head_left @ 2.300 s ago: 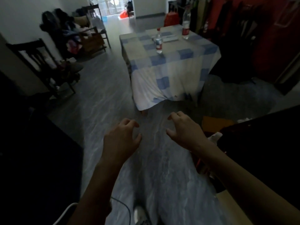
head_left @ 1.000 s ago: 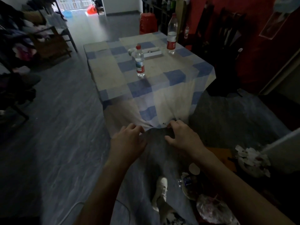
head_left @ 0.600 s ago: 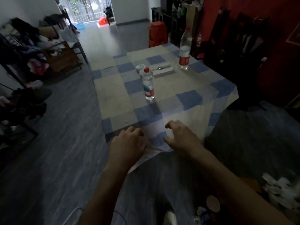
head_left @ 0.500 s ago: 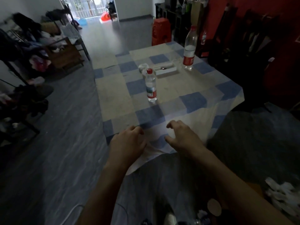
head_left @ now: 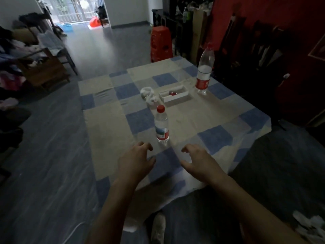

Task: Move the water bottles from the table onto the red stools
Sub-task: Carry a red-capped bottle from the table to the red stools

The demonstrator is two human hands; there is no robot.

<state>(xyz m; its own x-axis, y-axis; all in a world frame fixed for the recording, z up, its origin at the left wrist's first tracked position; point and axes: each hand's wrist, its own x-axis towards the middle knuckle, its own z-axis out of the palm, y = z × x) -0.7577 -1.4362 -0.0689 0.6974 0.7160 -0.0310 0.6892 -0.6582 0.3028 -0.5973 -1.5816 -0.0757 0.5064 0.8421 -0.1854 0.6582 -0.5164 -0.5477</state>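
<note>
A small water bottle (head_left: 162, 126) with a red cap stands upright near the front of the table (head_left: 109, 131), which wears a blue and cream checked cloth. A taller bottle (head_left: 204, 71) with a red label stands at the table's far right. Stacked red stools (head_left: 161, 44) sit on the floor beyond the table's far edge. My left hand (head_left: 134, 162) hovers over the near part of the table, just left of and below the small bottle, fingers curled and empty. My right hand (head_left: 197, 162) hovers to the right of it, also empty with fingers apart.
A white open box (head_left: 174, 95) with something red inside and a crumpled white tissue (head_left: 148, 95) lie mid-table. Dark chairs (head_left: 246, 55) stand along the right side. A wooden bench with clothes (head_left: 40, 67) is at the left. Grey floor runs along the table's left.
I have walked up to the table; it and the bottles now fill the view. Both hands have come forward over the near edge, still empty.
</note>
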